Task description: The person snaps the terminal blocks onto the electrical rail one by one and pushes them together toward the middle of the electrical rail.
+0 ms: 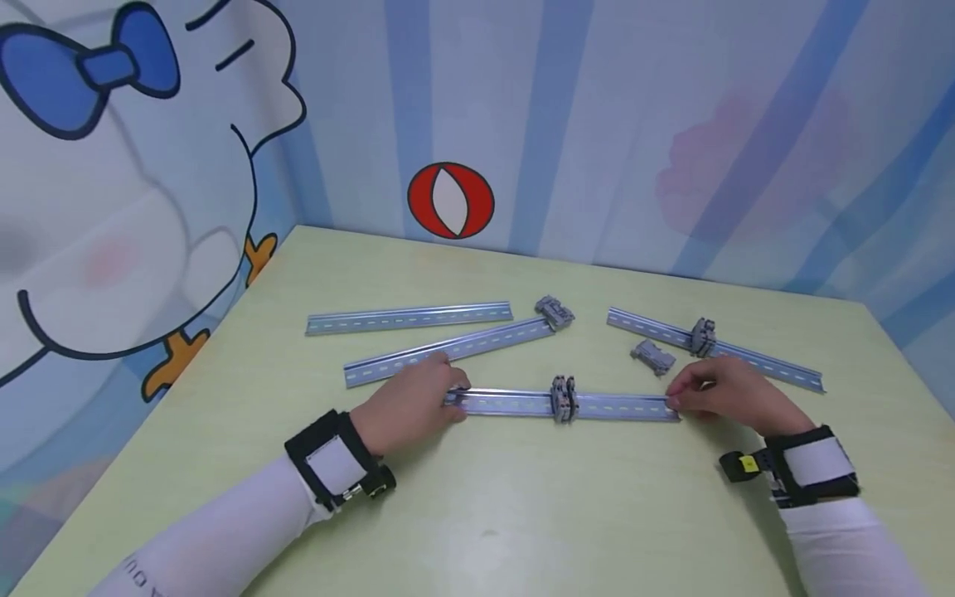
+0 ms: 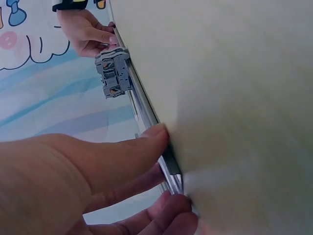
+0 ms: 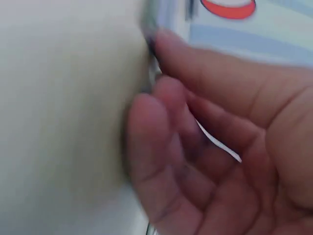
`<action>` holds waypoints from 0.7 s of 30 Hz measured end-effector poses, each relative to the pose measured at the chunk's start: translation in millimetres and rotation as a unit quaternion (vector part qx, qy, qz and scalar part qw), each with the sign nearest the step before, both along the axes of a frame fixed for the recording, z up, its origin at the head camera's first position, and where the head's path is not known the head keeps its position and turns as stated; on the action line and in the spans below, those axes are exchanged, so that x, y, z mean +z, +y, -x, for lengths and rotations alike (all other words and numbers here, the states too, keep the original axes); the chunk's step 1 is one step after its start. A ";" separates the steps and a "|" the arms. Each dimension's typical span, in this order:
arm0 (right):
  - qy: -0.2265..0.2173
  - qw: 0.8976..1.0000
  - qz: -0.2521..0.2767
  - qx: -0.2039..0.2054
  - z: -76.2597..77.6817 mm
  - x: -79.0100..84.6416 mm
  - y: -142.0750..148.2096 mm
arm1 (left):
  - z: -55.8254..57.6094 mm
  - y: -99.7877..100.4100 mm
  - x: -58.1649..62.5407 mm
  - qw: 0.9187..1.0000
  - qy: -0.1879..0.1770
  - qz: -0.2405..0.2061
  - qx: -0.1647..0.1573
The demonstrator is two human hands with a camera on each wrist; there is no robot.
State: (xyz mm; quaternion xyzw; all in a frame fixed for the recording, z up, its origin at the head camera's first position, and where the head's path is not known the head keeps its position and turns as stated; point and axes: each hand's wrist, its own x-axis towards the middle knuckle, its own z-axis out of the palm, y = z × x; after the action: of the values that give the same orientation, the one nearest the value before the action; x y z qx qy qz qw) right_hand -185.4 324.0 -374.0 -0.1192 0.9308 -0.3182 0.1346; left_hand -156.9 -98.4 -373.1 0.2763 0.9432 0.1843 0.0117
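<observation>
A slotted metal DIN rail (image 1: 507,404) lies crosswise in front of me, with grey terminal blocks (image 1: 563,400) standing upright near its middle. My left hand (image 1: 414,402) holds the rail's left end; in the left wrist view its thumb (image 2: 151,139) lies along one edge and the fingers curl at the end. At the opposite end, the thumb and fingers of my right hand (image 1: 734,394) pinch the rail. The right wrist view is blurred, and that hand (image 3: 210,122) covers most of the rail tip there.
Behind lie two more rails, an upper one (image 1: 410,317) and a slanted one (image 1: 448,350), with a loose terminal block (image 1: 555,312) at the slanted one's end. Back right, another rail (image 1: 776,365) carries a terminal block (image 1: 702,337); a loose grey block (image 1: 652,356) lies nearby.
</observation>
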 end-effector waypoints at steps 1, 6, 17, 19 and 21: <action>0.015 1.000 -0.005 -0.009 -0.2 -0.6 -6.0 | 0.5 -2.1 1.1 1.000 -0.002 0.002 0.007; 0.077 0.995 -0.042 -0.037 -0.8 0.1 -33.2 | 1.5 -10.5 7.0 0.999 -0.009 0.006 0.030; -0.006 0.996 -0.085 -0.040 -6.1 13.9 -22.0 | 16.8 7.8 4.2 1.000 0.015 -0.012 0.002; -0.036 0.995 -0.085 -0.049 -6.3 16.1 -12.9 | 21.5 17.7 3.1 1.000 0.021 -0.008 -0.004; -0.058 0.993 -0.089 -0.058 -6.1 18.2 -3.4 | 26.2 28.8 1.5 1.000 0.027 0.000 -0.011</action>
State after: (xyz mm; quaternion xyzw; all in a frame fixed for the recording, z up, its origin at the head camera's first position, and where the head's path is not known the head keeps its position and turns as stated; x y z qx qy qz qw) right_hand -179.3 320.6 -355.8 -0.0343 0.9515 -0.2475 0.1794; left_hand -183.1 -69.6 -371.6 0.2919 0.9398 0.1772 -0.0114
